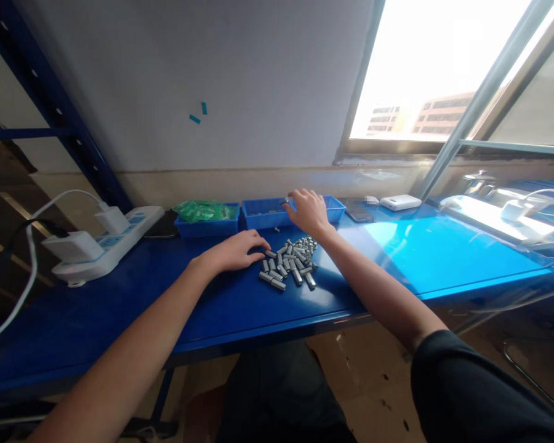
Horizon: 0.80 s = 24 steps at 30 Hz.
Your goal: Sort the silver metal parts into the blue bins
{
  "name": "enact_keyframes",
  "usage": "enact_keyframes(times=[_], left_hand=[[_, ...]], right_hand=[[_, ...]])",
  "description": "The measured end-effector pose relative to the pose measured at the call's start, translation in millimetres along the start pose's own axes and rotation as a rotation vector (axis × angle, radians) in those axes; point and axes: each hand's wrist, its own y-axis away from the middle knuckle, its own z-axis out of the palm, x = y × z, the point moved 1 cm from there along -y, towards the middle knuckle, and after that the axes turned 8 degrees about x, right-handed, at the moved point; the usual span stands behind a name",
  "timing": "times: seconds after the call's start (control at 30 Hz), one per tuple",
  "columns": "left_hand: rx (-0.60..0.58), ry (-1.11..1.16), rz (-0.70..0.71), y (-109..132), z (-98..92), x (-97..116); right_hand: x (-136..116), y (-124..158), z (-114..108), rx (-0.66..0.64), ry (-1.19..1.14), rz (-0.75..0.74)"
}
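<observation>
Loosely heaped, the metal pieces (297,275) lie on the blue table (240,301), their long axes pointing various ways. The left hand (235,251) is nearer, its curled fingertips at the heap's left edge; I cannot tell whether they grip a piece. Behind the heap, the right hand (310,209) appears to pinch a small metal part (284,201) over a long blue bin (261,220), beside another bin (207,230) with green plastic (206,211).
</observation>
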Motion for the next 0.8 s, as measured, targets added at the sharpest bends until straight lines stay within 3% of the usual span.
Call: enact_keyframes(times=[0.1, 0.2, 0.3, 0.4, 0.63, 0.8], left_hand=[[-0.076, -0.054, 0.033, 0.3, 0.9, 0.7], [-0.022, -0.098, 0.011, 0.0, 0.0, 1.3], [0.042, -0.138, -0.027, 0.2, -1.5, -0.6], [0.077, -0.175, -0.071, 1.1, -4.0, -6.1], [0.041, -0.192, -0.117, 1.9, -3.1, -14.9], [0.001, -0.196, -0.108, 1.7, -3.7, -6.9]], right_hand=[[4.0, 11.3, 7.4, -0.190, 0.003, 0.004], [-6.1, 23.3, 4.8, -0.343, -0.133, -0.040], [-23.7, 31.0, 0.2, -0.584, -0.297, -0.275], [-36.6, 34.2, -6.3, -0.718, -0.400, -0.435], [-45.1, 39.4, -18.9, -0.848, -0.529, -0.553], [-46.9, 40.8, -11.9, -0.683, -0.289, -0.548]])
